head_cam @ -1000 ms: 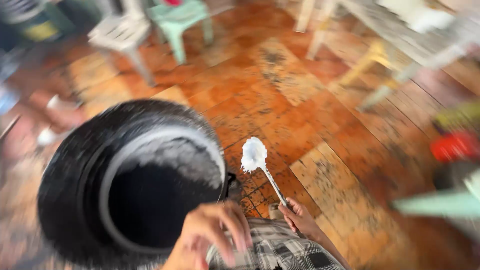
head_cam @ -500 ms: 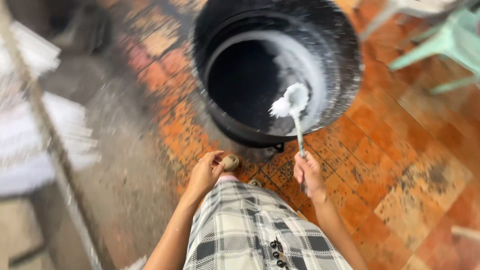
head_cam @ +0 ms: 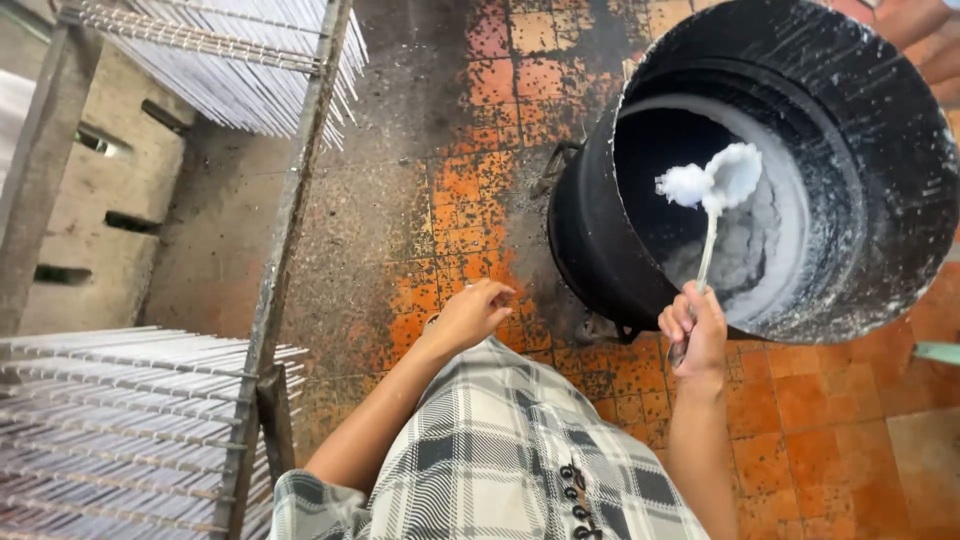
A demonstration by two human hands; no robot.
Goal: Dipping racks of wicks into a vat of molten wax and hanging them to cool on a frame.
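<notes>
From my head camera I look down on a floor of worn orange tiles (head_cam: 800,400), stained dark and grey toward the left. On that side stand metal racks (head_cam: 270,300) hung with rows of thin white sticks (head_cam: 130,400); both racks run out of the picture, so I cannot see how far they reach.

The big black pot (head_cam: 900,150) sits on the floor ahead to my right, its rim dusted white and its far edge cut off. Its depths are too dark to make out.

My right hand (head_cam: 697,325) is clenched around the handle of a spoon (head_cam: 715,185) heaped with white paste, held over the pot's mouth. My left hand (head_cam: 470,312) hangs loose with curled fingers, grasping nothing, above my checked garment (head_cam: 500,460).
</notes>
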